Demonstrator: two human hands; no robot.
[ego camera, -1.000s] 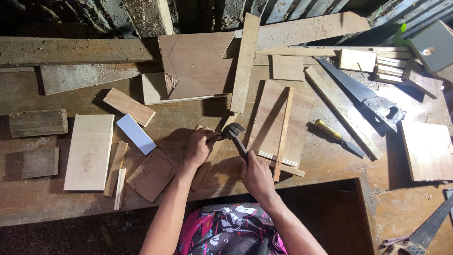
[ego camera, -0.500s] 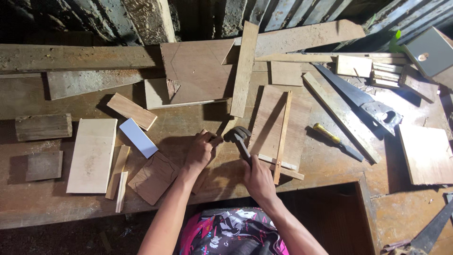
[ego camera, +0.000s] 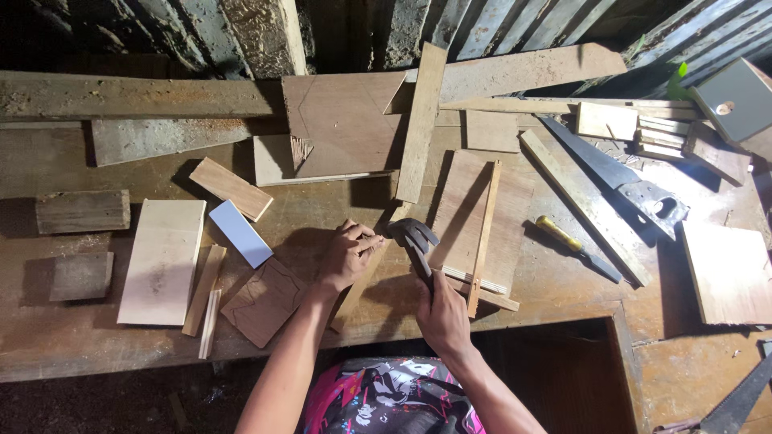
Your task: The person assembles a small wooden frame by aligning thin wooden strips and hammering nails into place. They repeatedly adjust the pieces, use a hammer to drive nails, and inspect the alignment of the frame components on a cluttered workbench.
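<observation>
Head view, my right hand point(ego camera: 441, 315) wrapped round a claw hammer point(ego camera: 413, 240), handle mostly hidden in my fist, head just beside my left fingertips, left hand point(ego camera: 347, 257) pinching something too small to identify against a wood strip point(ego camera: 363, 273) on the workbench point(ego camera: 322, 329).

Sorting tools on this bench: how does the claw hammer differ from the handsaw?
The dark-headed claw hammer is gripped in the right hand, its head beside the left hand; the long grey-bladed handsaw lies untouched, far right. The hammer is short and compact, the handsaw long, flat and tapering. Both are on or over the wooden workbench.
</observation>
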